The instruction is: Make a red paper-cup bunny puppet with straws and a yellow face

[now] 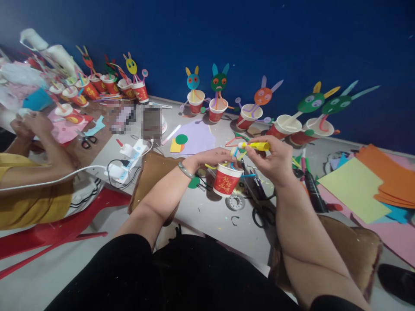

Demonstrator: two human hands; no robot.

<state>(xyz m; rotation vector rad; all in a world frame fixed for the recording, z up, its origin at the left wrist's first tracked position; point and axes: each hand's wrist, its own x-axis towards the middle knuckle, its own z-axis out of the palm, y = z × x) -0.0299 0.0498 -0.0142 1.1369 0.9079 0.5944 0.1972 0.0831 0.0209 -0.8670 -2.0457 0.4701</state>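
Note:
A red paper cup (226, 181) with gold lettering and a white rim stands on the grey table before me. Over its rim reaches my left hand (216, 156), fingers closed around something small among the yellow and blue strips sticking out of the cup; what it is stays partly hidden. My right hand (274, 160) grips a yellow tube (259, 146) with a white tip, held level just above and right of the cup. The tip points left toward my left fingertips; I cannot tell whether it touches anything.
Black scissors (264, 215) and a tape roll (235, 202) lie by the cup. Cups with paper rabbit-eared figures (219, 82) line the blue wall. Coloured paper (356, 185) lies right; a power strip (134, 154) and a co-worker's hands (32, 125) are left.

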